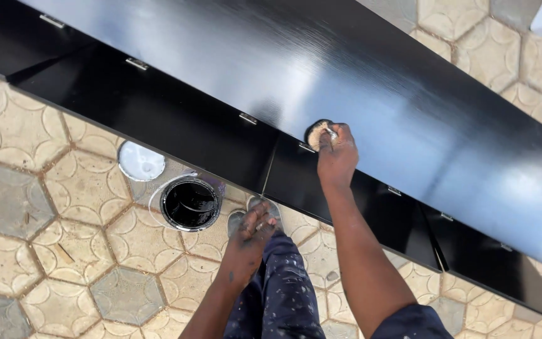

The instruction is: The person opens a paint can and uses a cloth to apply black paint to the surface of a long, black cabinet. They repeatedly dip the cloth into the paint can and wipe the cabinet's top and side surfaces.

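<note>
A long glossy black cabinet (359,81) spans the paved floor (45,251). An open can of black paint (190,204) stands beside its lid (140,161). The right hand (337,157) grips a brush (318,134) against the cabinet's top; the left hand (251,231) hangs loosely curled, holding nothing.

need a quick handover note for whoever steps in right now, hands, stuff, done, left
Right hand: grips a round brush pressed on the cabinet top.
Left hand: hangs low above the shoes, holding nothing.
Open can of black paint stands on the paving by the cabinet front, its lid lying beside it.
Done: top looks glossy black and wet throughout.
Left: cannot tell any bare patches from here; check the far ends.
</note>
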